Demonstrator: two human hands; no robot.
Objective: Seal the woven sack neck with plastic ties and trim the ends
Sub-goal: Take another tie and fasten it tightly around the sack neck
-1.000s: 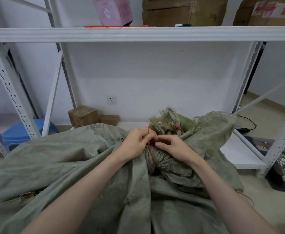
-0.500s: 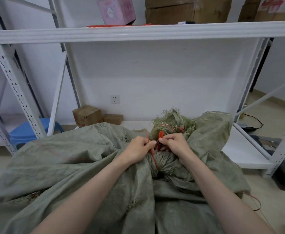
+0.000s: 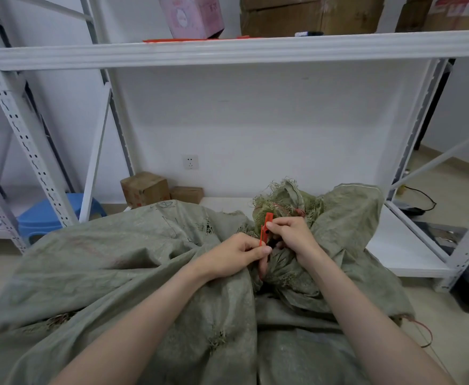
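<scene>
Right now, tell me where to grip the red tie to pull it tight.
Probably grip the red tie on its free strap above the bunched sack neck, from the left. That end sticks up exposed between the left hand and right hand.

A white metal rack [image 3: 28, 140] with perforated uprights stands against a plain white wall [image 3: 255, 120]. Its upper shelf [image 3: 227, 50] carries cardboard boxes [image 3: 311, 15] and a pink box [image 3: 191, 15]. A wall socket [image 3: 190, 162] sits low, above two small cartons [image 3: 145, 188]. A blue stool [image 3: 42, 215] stands at far left on the beige floor [image 3: 449, 323].
</scene>
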